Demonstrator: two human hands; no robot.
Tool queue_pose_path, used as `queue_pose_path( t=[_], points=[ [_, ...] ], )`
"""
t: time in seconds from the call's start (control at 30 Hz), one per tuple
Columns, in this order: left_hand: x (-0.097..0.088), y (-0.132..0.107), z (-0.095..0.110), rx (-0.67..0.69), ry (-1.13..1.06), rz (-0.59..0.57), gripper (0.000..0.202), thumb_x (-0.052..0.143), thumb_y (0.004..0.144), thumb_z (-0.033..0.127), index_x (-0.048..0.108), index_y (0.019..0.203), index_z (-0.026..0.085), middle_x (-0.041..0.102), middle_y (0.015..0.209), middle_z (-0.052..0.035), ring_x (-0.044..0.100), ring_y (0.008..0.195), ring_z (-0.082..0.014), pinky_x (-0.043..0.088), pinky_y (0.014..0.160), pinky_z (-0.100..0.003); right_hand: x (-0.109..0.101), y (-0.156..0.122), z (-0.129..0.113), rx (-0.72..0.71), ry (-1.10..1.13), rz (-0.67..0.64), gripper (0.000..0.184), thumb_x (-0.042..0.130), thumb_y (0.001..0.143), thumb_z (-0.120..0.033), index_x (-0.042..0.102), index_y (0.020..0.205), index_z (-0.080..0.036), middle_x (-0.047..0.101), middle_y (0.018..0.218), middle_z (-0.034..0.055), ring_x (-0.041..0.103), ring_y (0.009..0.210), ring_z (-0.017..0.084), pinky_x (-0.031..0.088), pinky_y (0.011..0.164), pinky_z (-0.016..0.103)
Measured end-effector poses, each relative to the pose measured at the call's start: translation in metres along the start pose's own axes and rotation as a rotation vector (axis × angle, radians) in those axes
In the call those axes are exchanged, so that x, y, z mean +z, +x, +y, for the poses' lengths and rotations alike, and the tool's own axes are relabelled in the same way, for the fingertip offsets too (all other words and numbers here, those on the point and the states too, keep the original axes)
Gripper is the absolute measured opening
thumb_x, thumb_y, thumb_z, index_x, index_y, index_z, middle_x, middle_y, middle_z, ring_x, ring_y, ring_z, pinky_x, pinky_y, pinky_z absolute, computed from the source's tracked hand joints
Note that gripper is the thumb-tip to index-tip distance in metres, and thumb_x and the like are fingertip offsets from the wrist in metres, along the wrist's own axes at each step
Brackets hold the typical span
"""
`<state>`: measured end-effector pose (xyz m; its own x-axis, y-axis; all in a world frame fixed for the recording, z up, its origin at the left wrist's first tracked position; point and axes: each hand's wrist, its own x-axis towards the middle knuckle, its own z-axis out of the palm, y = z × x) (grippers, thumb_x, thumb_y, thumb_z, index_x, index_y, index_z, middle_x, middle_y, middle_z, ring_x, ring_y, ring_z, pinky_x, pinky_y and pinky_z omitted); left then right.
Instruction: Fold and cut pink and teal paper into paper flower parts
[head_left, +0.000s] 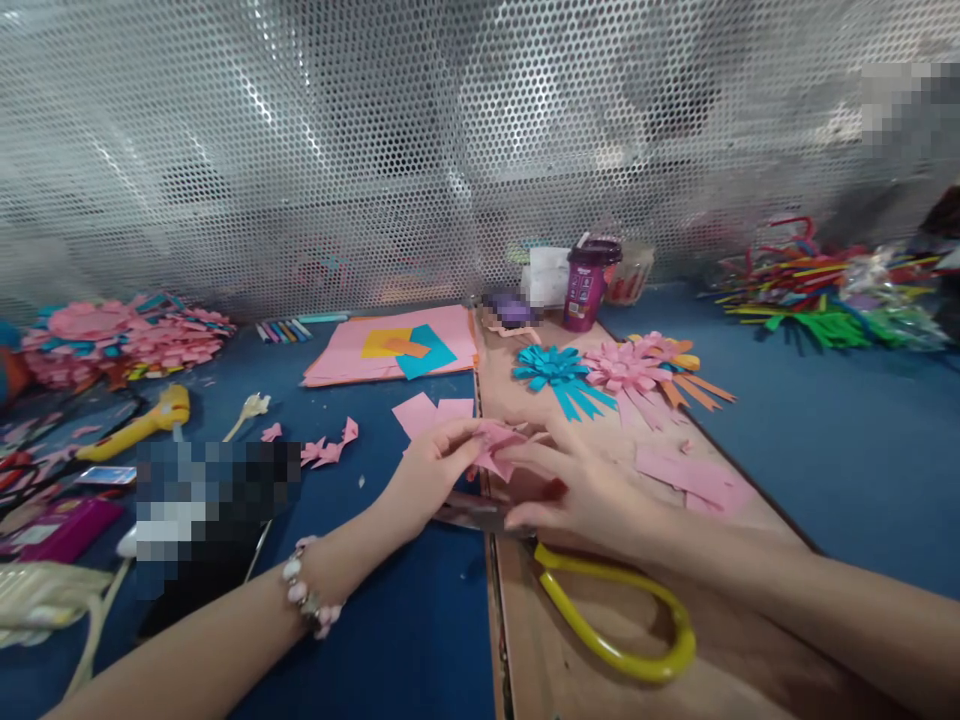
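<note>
Between my two hands is a small folded piece of pink paper point(496, 448). My left hand point(439, 465) pinches its left edge between thumb and fingers. On the other side my right hand point(574, 485) has its fingertips closed on the same paper. Scissors with a yellow handle point(660, 665) lie below the hands, their blades partly covered by them. Square pink sheets point(416, 412) rest just behind my left hand. Small folded pink pieces point(326, 450) lie farther left. Cut pink strips point(705, 478) are on the board beyond my right wrist.
Blue and pink paper flowers point(551, 370) lie ahead on the brown board point(510, 400). A purple cup point(587, 285) stands behind them. Stacked coloured paper point(345, 350) is at back left. A yellow glue gun point(142, 420) and a dark device point(225, 540) lie left. Pipe cleaners point(810, 280) are heaped right.
</note>
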<state>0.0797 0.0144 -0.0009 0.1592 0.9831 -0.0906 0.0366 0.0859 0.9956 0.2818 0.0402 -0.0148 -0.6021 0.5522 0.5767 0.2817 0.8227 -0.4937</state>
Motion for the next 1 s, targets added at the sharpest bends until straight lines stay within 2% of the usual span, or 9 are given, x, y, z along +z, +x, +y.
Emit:
queue_pose_path(
  t=[0.07, 0.17, 0.3, 0.4, 0.53, 0.67, 0.77, 0.87, 1.0],
  points=[
    [-0.002, 0.001, -0.002, -0.009, 0.005, 0.002, 0.038, 0.065, 0.085, 0.043, 0.070, 0.116, 0.022, 0.069, 0.122, -0.0080, 0.068, 0.100, -0.0254, 0.059, 0.063, -0.030, 0.000, 0.001, 0.000, 0.116, 0.075, -0.002, 0.023, 0.067, 0.089, -0.037, 0.065, 0.107, -0.023, 0.057, 0.124, 0.0107, 0.060, 0.112, 0.022, 0.054, 0.093, 0.039],
    [-0.003, 0.004, -0.007, 0.056, 0.015, -0.020, 0.034, 0.066, 0.085, 0.038, 0.070, 0.113, 0.019, 0.071, 0.119, -0.0084, 0.069, 0.101, -0.0238, 0.059, 0.081, -0.035, 0.000, 0.003, 0.001, 0.368, 0.214, 0.065, 0.026, 0.060, 0.093, -0.038, 0.058, 0.112, -0.020, 0.064, 0.104, 0.0083, 0.064, 0.088, 0.017, 0.056, 0.074, 0.032],
    [-0.003, 0.008, -0.011, 0.141, 0.043, 0.032, 0.029, 0.068, 0.083, 0.034, 0.069, 0.105, 0.015, 0.075, 0.105, -0.0100, 0.071, 0.098, -0.0230, 0.054, 0.095, -0.039, -0.002, 0.007, -0.002, 0.540, 0.321, -0.059, 0.028, 0.060, 0.092, -0.045, 0.061, 0.096, -0.017, 0.065, 0.083, 0.0038, 0.058, 0.068, 0.013, 0.049, 0.062, 0.028],
    [-0.002, 0.009, -0.011, 0.132, 0.046, -0.016, 0.027, 0.067, 0.084, 0.034, 0.069, 0.104, 0.015, 0.076, 0.104, -0.0094, 0.071, 0.097, -0.0226, 0.054, 0.094, -0.038, -0.004, 0.008, -0.007, 0.575, 0.311, -0.093, 0.028, 0.058, 0.092, -0.043, 0.062, 0.083, -0.017, 0.064, 0.078, 0.0020, 0.054, 0.067, 0.012, 0.045, 0.062, 0.026],
    [0.000, 0.006, -0.008, 0.145, 0.085, -0.032, 0.021, 0.066, 0.083, 0.031, 0.073, 0.097, 0.017, 0.076, 0.100, -0.0067, 0.070, 0.097, -0.0214, 0.056, 0.088, -0.033, -0.003, 0.007, -0.007, 0.600, 0.429, -0.047, 0.026, 0.058, 0.091, -0.041, 0.063, 0.083, -0.017, 0.062, 0.074, 0.0002, 0.054, 0.065, 0.012, 0.042, 0.059, 0.025],
    [0.000, 0.002, -0.006, -0.071, 0.020, -0.014, 0.030, 0.067, 0.083, 0.038, 0.071, 0.108, 0.021, 0.074, 0.092, -0.0056, 0.071, 0.079, -0.0200, 0.055, 0.058, -0.026, -0.001, 0.007, 0.002, 0.688, 0.685, -0.037, 0.028, 0.067, 0.084, -0.044, 0.065, 0.079, -0.017, 0.063, 0.068, -0.0008, 0.055, 0.059, 0.011, 0.043, 0.056, 0.023],
    [-0.002, 0.000, -0.008, -0.192, -0.089, -0.015, 0.038, 0.069, 0.081, 0.041, 0.067, 0.116, 0.025, 0.073, 0.093, -0.0054, 0.071, 0.074, -0.0196, 0.048, 0.047, -0.021, 0.001, 0.006, 0.007, 0.717, 0.833, 0.007, 0.027, 0.073, 0.080, -0.044, 0.069, 0.085, -0.017, 0.067, 0.074, -0.0001, 0.060, 0.061, 0.011, 0.047, 0.058, 0.023],
    [-0.005, 0.001, -0.010, -0.201, -0.168, -0.003, 0.036, 0.072, 0.080, 0.038, 0.067, 0.112, 0.023, 0.073, 0.089, -0.0055, 0.071, 0.072, -0.0183, 0.048, 0.048, -0.021, 0.003, 0.005, 0.008, 0.745, 0.930, 0.050, 0.028, 0.078, 0.076, -0.042, 0.072, 0.089, -0.018, 0.070, 0.078, 0.0007, 0.063, 0.062, 0.011, 0.050, 0.059, 0.024],
    [-0.005, 0.003, -0.010, -0.146, -0.211, -0.048, 0.034, 0.071, 0.082, 0.037, 0.067, 0.110, 0.019, 0.073, 0.096, -0.0088, 0.070, 0.076, -0.0168, 0.054, 0.061, -0.025, 0.005, 0.004, 0.008, 0.833, 1.034, 0.126, 0.031, 0.084, 0.069, -0.039, 0.074, 0.091, -0.019, 0.070, 0.075, 0.0000, 0.062, 0.059, 0.010, 0.050, 0.057, 0.023]
  ],
)
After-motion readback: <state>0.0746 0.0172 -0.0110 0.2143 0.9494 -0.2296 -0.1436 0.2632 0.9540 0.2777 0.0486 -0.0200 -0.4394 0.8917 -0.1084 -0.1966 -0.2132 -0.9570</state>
